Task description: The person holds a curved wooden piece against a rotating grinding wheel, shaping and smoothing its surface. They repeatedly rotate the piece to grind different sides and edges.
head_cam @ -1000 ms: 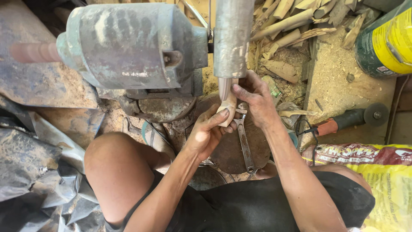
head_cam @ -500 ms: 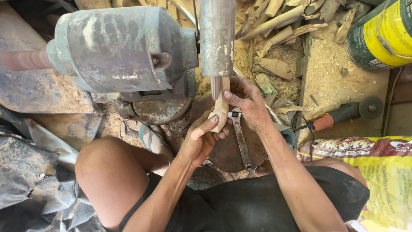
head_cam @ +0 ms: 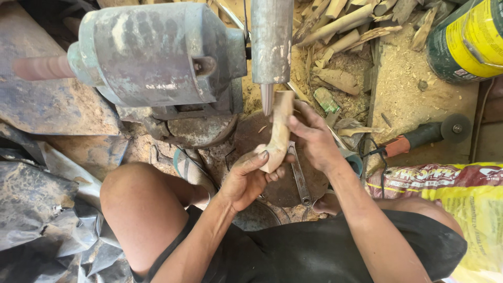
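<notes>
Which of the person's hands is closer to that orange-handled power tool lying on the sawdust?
The right hand. It grips the upper part of the wooden piece, on the side toward the orange-handled tool. The left hand holds the piece's lower end, farther from the tool.

1. Rough woodworking workshop, floor-level setup, person seated low with bare knee up.
2. Worn motor [head_cam: 152, 55] with a cylindrical sanding drum [head_cam: 271, 39] on its shaft, paint chipped, dust-coated.
3. Sawdust [head_cam: 414, 89] all over the ground, heap of wood offcuts [head_cam: 346, 26] behind the machine.
4. Angle grinder [head_cam: 424, 137] lying on the ground, wrench [head_cam: 299, 181] by the machine base.
5. Yellow sack [head_cam: 471, 209] and a green-yellow drum [head_cam: 466, 42] at the edge.
</notes>
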